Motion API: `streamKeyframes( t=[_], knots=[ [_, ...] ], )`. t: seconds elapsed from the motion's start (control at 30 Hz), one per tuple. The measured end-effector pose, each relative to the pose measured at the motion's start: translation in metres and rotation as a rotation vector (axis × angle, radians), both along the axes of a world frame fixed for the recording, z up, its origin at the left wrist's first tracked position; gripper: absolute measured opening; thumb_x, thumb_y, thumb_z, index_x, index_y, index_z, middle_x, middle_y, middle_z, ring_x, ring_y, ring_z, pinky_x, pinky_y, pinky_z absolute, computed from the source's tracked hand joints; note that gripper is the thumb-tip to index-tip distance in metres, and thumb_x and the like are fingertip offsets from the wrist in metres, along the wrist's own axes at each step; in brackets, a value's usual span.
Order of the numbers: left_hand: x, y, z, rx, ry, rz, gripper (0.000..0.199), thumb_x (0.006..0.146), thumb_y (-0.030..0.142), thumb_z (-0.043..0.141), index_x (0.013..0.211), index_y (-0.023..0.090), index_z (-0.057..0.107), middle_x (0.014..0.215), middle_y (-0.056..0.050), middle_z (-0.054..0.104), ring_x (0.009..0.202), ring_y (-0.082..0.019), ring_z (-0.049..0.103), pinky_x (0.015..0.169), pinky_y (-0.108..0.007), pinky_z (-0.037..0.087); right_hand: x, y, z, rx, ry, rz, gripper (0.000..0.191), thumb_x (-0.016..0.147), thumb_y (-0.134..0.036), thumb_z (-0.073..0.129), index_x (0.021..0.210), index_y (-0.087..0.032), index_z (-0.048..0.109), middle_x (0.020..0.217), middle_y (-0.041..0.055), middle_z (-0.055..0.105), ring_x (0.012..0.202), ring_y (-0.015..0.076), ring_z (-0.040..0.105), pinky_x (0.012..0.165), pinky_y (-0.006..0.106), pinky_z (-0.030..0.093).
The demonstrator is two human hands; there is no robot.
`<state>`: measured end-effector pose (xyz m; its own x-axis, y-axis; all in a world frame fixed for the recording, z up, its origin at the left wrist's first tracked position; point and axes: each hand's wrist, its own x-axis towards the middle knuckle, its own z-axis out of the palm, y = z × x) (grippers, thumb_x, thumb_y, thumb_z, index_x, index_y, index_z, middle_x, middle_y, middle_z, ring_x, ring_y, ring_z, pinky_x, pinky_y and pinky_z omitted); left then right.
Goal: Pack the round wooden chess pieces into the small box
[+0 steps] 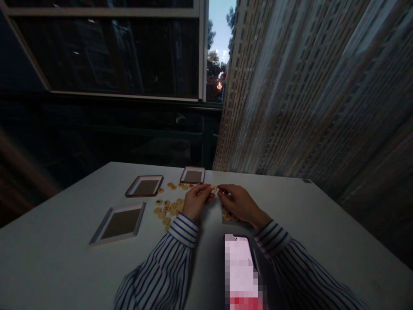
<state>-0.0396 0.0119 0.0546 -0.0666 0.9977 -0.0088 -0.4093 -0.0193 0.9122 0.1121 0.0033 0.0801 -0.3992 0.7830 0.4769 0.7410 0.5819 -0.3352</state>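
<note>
Phone: nearest us, a lit smartphone (241, 262), its screen pixelated, lies between our striped sleeves (161, 267) on the white table (71, 267).
Pieces under the palm: a shallow box (229, 222) with pieces in it sits partly hidden below our right hand (240, 202).
Left fingers: our left hand (197, 200) pinches a round game piece (213, 189) with a red mark at its thumb and forefinger tips.
Right fingers: thumb and forefinger tips are drawn close, just right of that piece; we cannot tell whether they touch it.
Loose pieces: scattered discs (166, 209), marked red or black, lie left of our left wrist and farther back.
Trays: a grey-sided tray (139, 219) stands left of them, a brown-rimmed tray (128, 191) behind it, a third tray (192, 169) by the far edge.
Room: tabletop stretches from our right wrist to the right edge, and from the grey-sided tray to the left edge.
Beyond: string curtain (274, 86) right, window (106, 56) left.
</note>
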Motion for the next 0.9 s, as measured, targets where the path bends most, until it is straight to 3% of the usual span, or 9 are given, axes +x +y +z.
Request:
streamKeyframes(
  t=[0.9],
  knots=[
    [0.033, -0.002, -0.025, 0.012, -0.044, -0.039, 0.029, 0.059, 0.024, 0.072, 0.084, 0.012, 0.064, 0.072, -0.005, 0.069, 0.065, -0.012, 0.063, 0.064, -0.022, 0.050, 0.024, 0.003, -0.014, -0.100, 0.137, 0.001, 0.022, 0.082, -0.027, 0.047, 0.097, -0.021, 0.063, 0.092, 0.0039, 0.067, 0.083, 0.0167, 0.060, 0.076, 0.029, 0.046]
  ],
)
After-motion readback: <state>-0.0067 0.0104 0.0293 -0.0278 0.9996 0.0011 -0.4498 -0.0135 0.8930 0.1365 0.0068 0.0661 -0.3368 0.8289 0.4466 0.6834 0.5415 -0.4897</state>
